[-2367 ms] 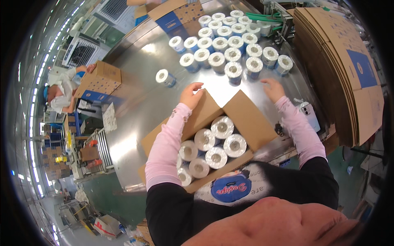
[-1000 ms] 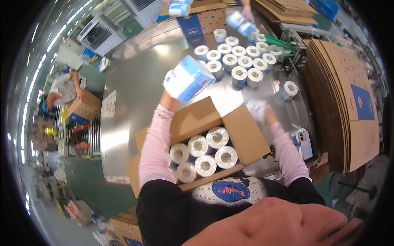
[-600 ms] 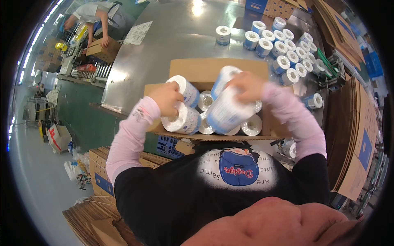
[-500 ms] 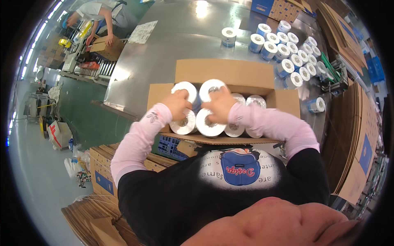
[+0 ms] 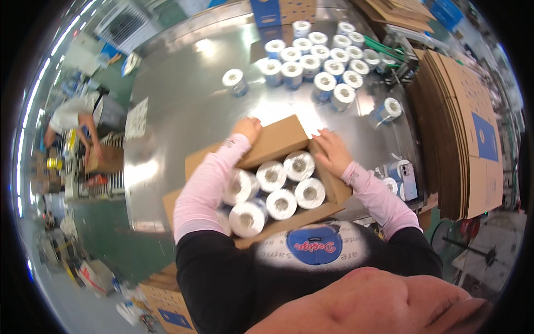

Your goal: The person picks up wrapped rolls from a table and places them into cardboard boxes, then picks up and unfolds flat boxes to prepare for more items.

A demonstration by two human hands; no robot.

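An open cardboard box (image 5: pixel 272 137) stands slanted on the metal table in front of me. Several white rolls (image 5: pixel 281 204) in clear, shiny film stand inside in two rows, hollow cores facing up. My left hand (image 5: pixel 247 129) is closed at the box's far flap, its fingers curled and partly hidden. At the right flap, my right hand (image 5: pixel 332 155) grips the cardboard, fingertips near the far corner. Neither hand touches a roll. My left forearm covers the box's left part and some rolls there.
More rolls with blue sides (image 5: pixel 310 64) crowd the far right of the metal table (image 5: pixel 172 106); a single roll (image 5: pixel 234 81) stands apart. A phone (image 5: pixel 409 181) leans at the right edge. Flat cardboard stacks (image 5: pixel 461 133) rise at right. A co-worker (image 5: pixel 83 119) handles a box at far left.
My hands have left the rolls and moved to the box's far and right flaps. The box has turned counterclockwise and sits slanted. The whole view has swung to the right.
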